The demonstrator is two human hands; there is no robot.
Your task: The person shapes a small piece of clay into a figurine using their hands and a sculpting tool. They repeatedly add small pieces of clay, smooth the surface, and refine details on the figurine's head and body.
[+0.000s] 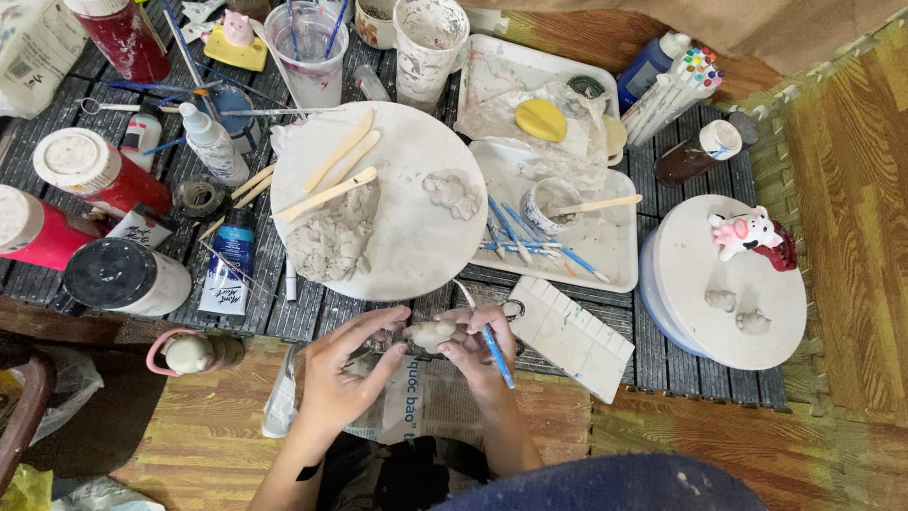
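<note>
At six o'clock of the round board (407,237), the left hand (345,374) and right hand (478,345) pinch a clay piece (430,333); the right grip also clasps a blue tool (496,353), seemingly pointed, which could gouge soft clay.

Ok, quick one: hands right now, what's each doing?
Left hand: fingers curled, supporting the small grey clay piece.
Right hand: closed on a blue-handled tool, fingertips also on the clay piece.
</note>
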